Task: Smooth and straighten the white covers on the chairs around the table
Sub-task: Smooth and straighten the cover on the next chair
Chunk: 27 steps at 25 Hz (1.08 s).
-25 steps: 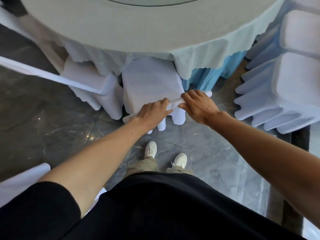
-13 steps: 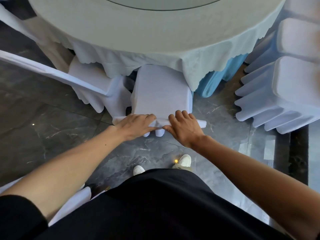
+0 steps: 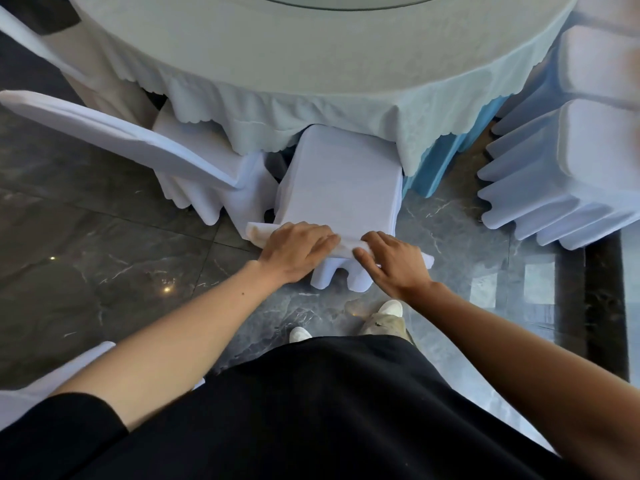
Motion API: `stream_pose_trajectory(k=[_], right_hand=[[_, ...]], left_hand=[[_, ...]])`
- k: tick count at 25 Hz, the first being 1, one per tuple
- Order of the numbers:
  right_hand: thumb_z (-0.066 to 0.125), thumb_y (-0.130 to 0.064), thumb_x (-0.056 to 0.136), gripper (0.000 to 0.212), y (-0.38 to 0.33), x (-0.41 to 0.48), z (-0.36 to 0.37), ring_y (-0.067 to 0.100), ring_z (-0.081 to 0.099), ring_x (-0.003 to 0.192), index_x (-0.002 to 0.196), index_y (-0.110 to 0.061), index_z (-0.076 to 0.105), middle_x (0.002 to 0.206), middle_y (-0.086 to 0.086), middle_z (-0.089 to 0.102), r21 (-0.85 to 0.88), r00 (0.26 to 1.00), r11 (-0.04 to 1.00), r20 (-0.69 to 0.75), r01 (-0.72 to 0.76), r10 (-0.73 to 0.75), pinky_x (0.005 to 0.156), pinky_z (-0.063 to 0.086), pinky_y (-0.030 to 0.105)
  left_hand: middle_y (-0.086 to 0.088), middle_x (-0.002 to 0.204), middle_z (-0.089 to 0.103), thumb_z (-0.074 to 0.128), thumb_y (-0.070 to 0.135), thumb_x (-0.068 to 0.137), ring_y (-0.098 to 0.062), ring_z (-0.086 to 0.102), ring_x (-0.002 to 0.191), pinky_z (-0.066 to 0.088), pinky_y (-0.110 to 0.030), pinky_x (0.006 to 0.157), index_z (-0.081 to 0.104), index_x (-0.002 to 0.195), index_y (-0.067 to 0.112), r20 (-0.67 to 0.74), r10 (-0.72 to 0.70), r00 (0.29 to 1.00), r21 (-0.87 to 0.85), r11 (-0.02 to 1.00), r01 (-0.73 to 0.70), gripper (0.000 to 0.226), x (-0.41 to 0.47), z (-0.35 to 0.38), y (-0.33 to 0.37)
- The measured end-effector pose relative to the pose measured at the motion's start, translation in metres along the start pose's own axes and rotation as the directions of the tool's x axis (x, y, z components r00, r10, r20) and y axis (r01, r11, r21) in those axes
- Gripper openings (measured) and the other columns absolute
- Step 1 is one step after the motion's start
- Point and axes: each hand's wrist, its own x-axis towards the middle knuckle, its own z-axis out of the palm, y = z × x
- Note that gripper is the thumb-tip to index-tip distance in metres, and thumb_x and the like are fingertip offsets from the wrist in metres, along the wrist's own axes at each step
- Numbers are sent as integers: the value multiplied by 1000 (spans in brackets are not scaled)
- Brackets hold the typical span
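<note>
- Dark marble floor (image 3: 104, 271) fills the lower half of the view, and a round surface (image 3: 311, 46) draped in a pale scalloped cloth (image 3: 346, 109) sits at twelve o'clock.
- Under the pale cloth, a blue underskirt (image 3: 440, 164) shows at about one o'clock.
- A chair (image 3: 341, 178) in a white cover is pushed under the cloth edge, right at the centre; its top rail lies nearest the person.
- Left hand (image 3: 298, 252) rests palm down on that top rail, fingers pointing toward three o'clock, its grip closed over the cover's fabric.
- Right hand (image 3: 394, 263) lies just beside it on the same rail, fingers spread and pointing toward ten o'clock, thumb pressing the cloth; its grip is flat and loose rather than clenched.
- Both forearms are bare and reach forward from black sleeves at the bottom corners.
- A second covered chair (image 3: 138, 147) stands at nine to ten o'clock, its back angled across the floor.
- More covered chairs (image 3: 571, 174) with pleated skirts are at two to three o'clock.
- White shoes (image 3: 389, 308) show below the hands at six o'clock.
- No writing or brand can be read anywhere.
</note>
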Motion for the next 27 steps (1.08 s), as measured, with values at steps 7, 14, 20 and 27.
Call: stream_pose_trajectory(k=[7, 14, 20, 27], right_hand=[[28, -56, 93, 53, -6, 10, 18, 26, 58, 56, 82, -16, 60, 66, -2, 60, -95, 978, 994, -206, -62, 41, 45, 42, 30], [20, -58, 96, 62, -4, 53, 26, 22, 57, 51, 74, -17, 61, 59, -3, 59, -130, 969, 991, -248, -23, -11, 48, 24, 22], [24, -56, 98, 57, 0, 105, 23, 22, 57, 49, 70, -18, 57, 56, -2, 57, -144, 961, 989, -268, 28, -66, 49, 21, 23], [34, -55, 96, 49, -6, 163, 29, 25, 58, 50, 71, -19, 56, 56, 0, 57, -78, 970, 996, -235, 37, -55, 46, 26, 25]], left_hand=[[0, 67, 65, 24, 42, 98, -25, 57, 67, 39, -36, 68, 60, 75, 17, -166, -81, 983, 46, 995, 89, 50, 1, 13, -6], [2, 61, 62, 35, 34, 96, -24, 56, 62, 37, -36, 63, 61, 67, 16, -394, -87, 915, 58, 991, 119, 43, 25, 15, -42], [0, 71, 66, 27, 37, 98, -27, 58, 70, 37, -38, 69, 64, 72, 14, -364, -145, 920, 47, 984, 173, 51, 61, 0, -72], [-4, 84, 66, 21, 37, 99, -27, 56, 84, 34, -33, 84, 66, 84, 12, -295, -319, 901, 35, 939, 343, 54, 92, -29, -96]])
